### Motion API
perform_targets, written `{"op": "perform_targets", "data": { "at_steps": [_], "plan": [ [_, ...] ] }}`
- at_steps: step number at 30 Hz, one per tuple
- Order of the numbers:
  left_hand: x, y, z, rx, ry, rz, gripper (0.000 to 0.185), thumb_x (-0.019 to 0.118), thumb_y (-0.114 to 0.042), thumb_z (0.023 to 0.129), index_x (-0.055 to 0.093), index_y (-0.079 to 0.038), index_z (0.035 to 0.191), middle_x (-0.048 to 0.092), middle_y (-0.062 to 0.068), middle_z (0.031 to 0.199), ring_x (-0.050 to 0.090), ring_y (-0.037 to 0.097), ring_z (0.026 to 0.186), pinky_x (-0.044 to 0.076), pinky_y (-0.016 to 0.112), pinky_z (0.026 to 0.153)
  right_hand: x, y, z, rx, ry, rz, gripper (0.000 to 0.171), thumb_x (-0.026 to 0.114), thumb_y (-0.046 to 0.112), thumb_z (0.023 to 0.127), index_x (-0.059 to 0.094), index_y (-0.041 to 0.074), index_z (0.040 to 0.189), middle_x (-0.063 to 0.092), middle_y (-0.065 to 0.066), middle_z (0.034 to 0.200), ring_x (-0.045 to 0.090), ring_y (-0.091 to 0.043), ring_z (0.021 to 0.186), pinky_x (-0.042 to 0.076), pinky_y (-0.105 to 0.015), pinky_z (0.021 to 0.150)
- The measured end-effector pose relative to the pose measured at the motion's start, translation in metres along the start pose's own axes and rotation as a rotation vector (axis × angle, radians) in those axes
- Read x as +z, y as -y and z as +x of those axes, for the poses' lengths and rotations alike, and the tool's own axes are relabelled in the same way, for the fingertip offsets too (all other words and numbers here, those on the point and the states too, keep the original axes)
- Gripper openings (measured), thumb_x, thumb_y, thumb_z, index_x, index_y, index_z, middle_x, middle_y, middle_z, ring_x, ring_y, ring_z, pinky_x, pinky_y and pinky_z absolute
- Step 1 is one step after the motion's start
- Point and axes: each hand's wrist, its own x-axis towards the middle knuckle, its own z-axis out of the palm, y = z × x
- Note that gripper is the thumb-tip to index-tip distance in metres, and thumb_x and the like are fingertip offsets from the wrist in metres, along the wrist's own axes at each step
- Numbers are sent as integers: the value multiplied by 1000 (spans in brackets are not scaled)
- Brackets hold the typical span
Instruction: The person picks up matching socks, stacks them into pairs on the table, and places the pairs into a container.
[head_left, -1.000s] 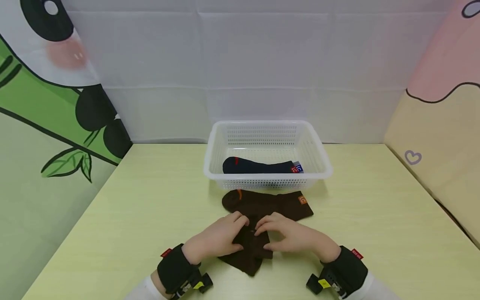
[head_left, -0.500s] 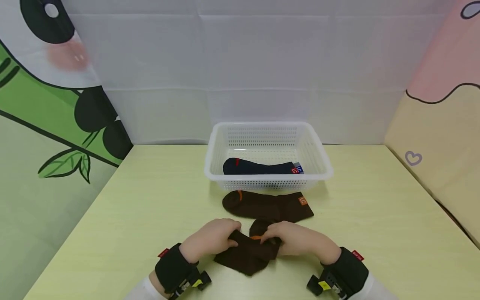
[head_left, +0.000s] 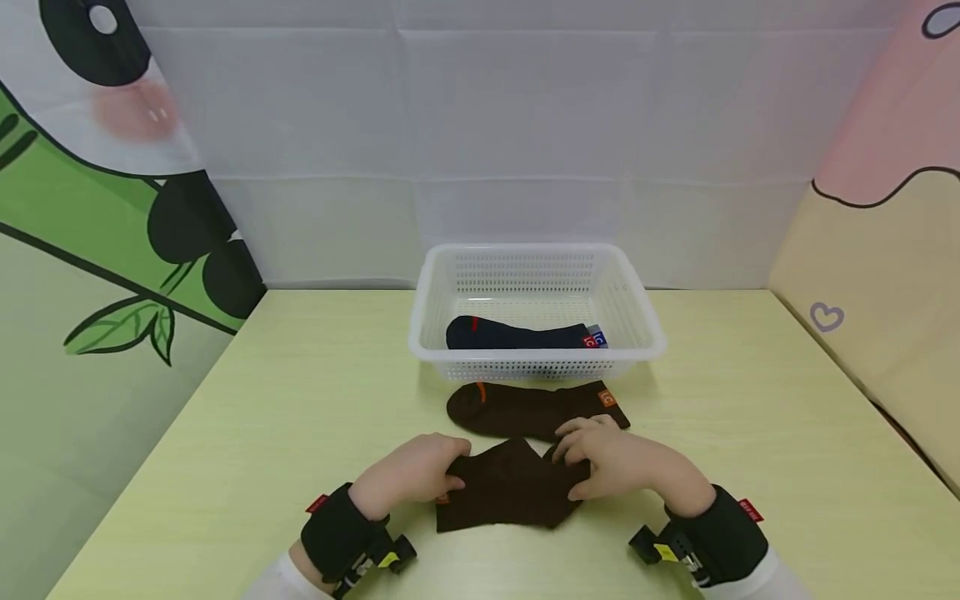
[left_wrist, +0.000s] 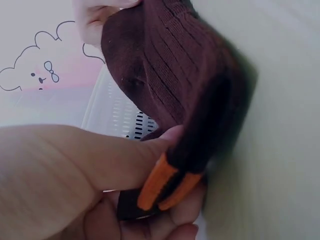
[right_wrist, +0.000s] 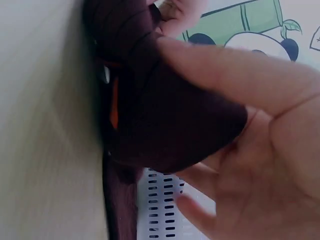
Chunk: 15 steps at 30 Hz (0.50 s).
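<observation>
Since half a second back, both of my hands have drawn apart and the brown sock (head_left: pixel 510 493) between them has spread from a bunched heap into a flatter, wider shape on the table (head_left: pixel 247 433), its far edge rising in a small peak. It lies just in front of me, close to its mate, the second brown sock (head_left: pixel 536 410), which is stretched out flat against the near wall of the white basket (head_left: pixel 645 325) — a dark blue sock (head_left: pixel 517 335) lies inside that. The knit is light, limp and ribbed, so I judge it will sag and fold wherever it is not held; it is not slippery or fragile, and the firm places to take it are the ends, where the orange-marked edge gives a thicker rim. My left hand (head_left: pixel 408 477) pinches the left end, thumb over the cloth and fingers curled beneath, the orange stripes (left_wrist: pixel 167 182) caught right at my fingertips in the left wrist view. My right hand (head_left: pixel 611 460) grips the right end likewise (the right wrist view shows the thumb (right_wrist: pixel 215 75) laid across the top of the fabric and the fingers cupped under it). Neither hand touches the second sock, though my right fingers hover just beside it.
</observation>
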Motion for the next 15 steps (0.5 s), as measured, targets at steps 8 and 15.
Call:
{"op": "perform_targets", "data": {
  "at_steps": [8,15],
  "plan": [
    [0,-2,-1,-12,0,-3,20,73,-14,82,59,-8,93,54,-2,73,44,12,64,39,27,63,-4,-8,1,-20,29,123,25,63,24,91,49,14,74,31,9,65,33,1,59,31,-17,57],
    [-1,-3,-1,-31,-1,1,23,73,-16,82,59,-7,97,57,-2,75,46,11,64,42,28,63,-9,-14,-1,53,69,145,27,69,30,85,65,6,96,61,4,84,52,-5,72,45,-23,67]
  ]
}}
